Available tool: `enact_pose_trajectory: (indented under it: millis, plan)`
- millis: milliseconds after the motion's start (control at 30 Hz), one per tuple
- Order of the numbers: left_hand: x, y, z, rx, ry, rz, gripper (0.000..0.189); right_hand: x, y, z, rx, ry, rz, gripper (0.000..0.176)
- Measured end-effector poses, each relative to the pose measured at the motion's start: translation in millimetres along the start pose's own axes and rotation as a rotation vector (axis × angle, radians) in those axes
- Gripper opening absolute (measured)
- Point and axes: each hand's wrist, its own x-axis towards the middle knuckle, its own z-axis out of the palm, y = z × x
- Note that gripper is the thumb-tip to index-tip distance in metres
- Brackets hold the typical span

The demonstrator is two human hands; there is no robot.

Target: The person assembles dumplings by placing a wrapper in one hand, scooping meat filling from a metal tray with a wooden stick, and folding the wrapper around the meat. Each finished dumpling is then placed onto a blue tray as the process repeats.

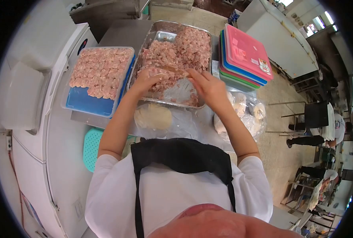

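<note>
A large metal tray (pixel 149 31) holds a heap of pinkish minced filling (pixel 192 45), with bare metal showing near its front. Over the tray's near left part, my left hand (pixel 148 80) is curled with its fingers closed at a small pale piece, perhaps a wrapper. My right hand (pixel 208 86) reaches over the right side, thumb and fingers pinched on something thin close to the filling, too small to make out. Just below the tray, a stack of round pale dough wrappers (pixel 154 116) rests on see-through plastic.
Left stands a plastic tray (pixel 93 106) with rows of filled dumplings (pixel 101 69). Stacked coloured trays (pixel 248 51) rise at right, above a plastic bag (pixel 244 113) of round dough. A turquoise basket (pixel 92 148) sits lower left. Other people (pixel 337 127) are far right.
</note>
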Motion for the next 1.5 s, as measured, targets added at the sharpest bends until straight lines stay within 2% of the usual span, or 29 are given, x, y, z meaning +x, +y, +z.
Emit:
enact_pose_trajectory:
  millis: [67,167,233,267,333,400,467,533,567,633,667,733,767,833,933,1000,1067,1100,1133,1233,1333,1400,1433,1500]
  plan:
    - [0,-9,-5,0.116,-0.024,-0.005,0.055,-2,25,53,0.041,-0.046,-0.029,0.026]
    - [-16,46,0,0.245,-0.030,-0.046,0.060,-9,76,87,-0.255,-0.402,0.133,0.028]
    - [-35,82,13,0.230,-0.009,-0.119,0.063,-25,92,79,0.033,-0.217,0.153,0.029]
    - [-36,89,14,0.243,0.017,0.053,0.066,-30,99,76,0.171,-0.125,0.155,0.031]
    - [-40,96,17,0.261,0.068,0.388,0.071,-34,91,45,0.490,-0.071,0.241,0.032]
    - [-43,103,15,0.443,0.081,0.367,0.071,-32,75,11,0.750,-0.076,0.257,0.033]
    - [-42,108,18,0.467,-0.006,0.343,0.067,-32,58,-13,0.950,-0.144,0.206,0.034]
    - [-37,113,28,0.325,-0.189,0.306,0.061,-25,37,-26,0.721,-0.122,-0.015,0.031]
    - [-35,115,29,0.392,-0.240,0.330,0.056,-23,31,-27,0.606,-0.111,-0.123,0.029]
    - [-30,118,30,0.527,-0.345,0.373,0.048,-21,37,-24,0.473,-0.109,-0.172,0.028]
    - [-27,107,31,0.558,-0.231,0.347,0.046,-20,39,-22,0.407,-0.108,-0.199,0.027]
    - [-24,81,32,0.618,0.014,0.297,0.044,-24,17,-45,0.122,-0.013,-0.084,0.026]
    - [-24,78,30,0.557,-0.007,0.279,0.047,-25,9,-52,-0.018,0.036,-0.026,0.026]
    - [-29,89,32,0.432,-0.057,0.243,0.054,-26,12,-32,0.004,0.001,-0.080,0.025]
    - [-29,102,47,0.553,-0.036,0.065,0.062,-24,31,-32,0.145,-0.062,-0.072,0.026]
    - [-29,77,43,0.651,0.090,0.074,0.061,-19,57,-38,0.347,-0.075,-0.049,0.028]
    - [-32,78,48,0.667,0.138,0.161,0.059,-22,81,-41,0.622,-0.063,-0.012,0.031]
    - [-39,97,57,0.634,0.128,0.242,0.057,-23,83,-50,0.662,-0.134,0.020,0.035]
    - [-42,107,63,0.600,0.117,0.322,0.056,-24,83,-52,0.661,-0.143,-0.021,0.035]
    - [-34,97,68,0.621,0.067,0.335,0.053,-24,77,-40,0.643,-0.151,-0.144,0.034]
    - [-32,100,78,0.609,-0.020,0.293,0.048,-26,78,-13,0.533,-0.149,-0.219,0.031]
    - [-26,87,77,0.635,0.056,0.231,0.045,-17,88,-12,0.381,-0.187,-0.225,0.028]
    - [-21,76,74,0.650,0.096,0.199,0.044,-18,87,-13,0.290,-0.101,-0.207,0.027]
    - [-9,42,60,0.477,0.167,0.069,0.044,-16,78,-15,0.112,0.072,-0.177,0.024]
